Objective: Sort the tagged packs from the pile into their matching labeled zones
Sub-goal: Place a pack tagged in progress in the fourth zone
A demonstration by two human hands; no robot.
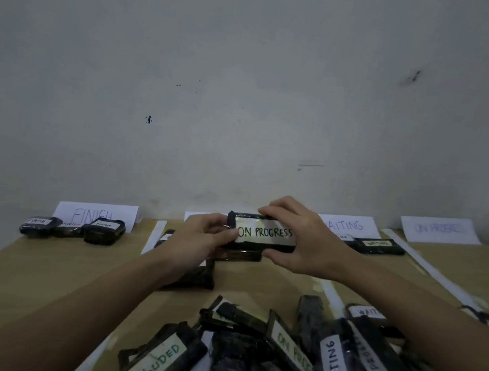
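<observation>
1. Table (53, 260) – brown top, split by white strips into zones, each with a paper sign against the wall.
2. Pile (296, 358) – black packs heaped at the near edge; tags read EXCLUDED, ON PROGRESS, WAITING.
3. Signs: FINISH sign (96, 212) far left, WAITING sign (349, 225) right of centre, ON PROGRESS sign (439, 229) far right.
4. Three packs tagged FINISH (103, 230) lie below their sign.
5. Held pack (262, 237), tagged ON PROGRESS – raised above the table's middle, between both hands.
6. Left hand (203, 238) grips its left end, fingers curled.
7. Right hand (295, 237) grips its right end, fingers over the top, thumb beneath.
</observation>
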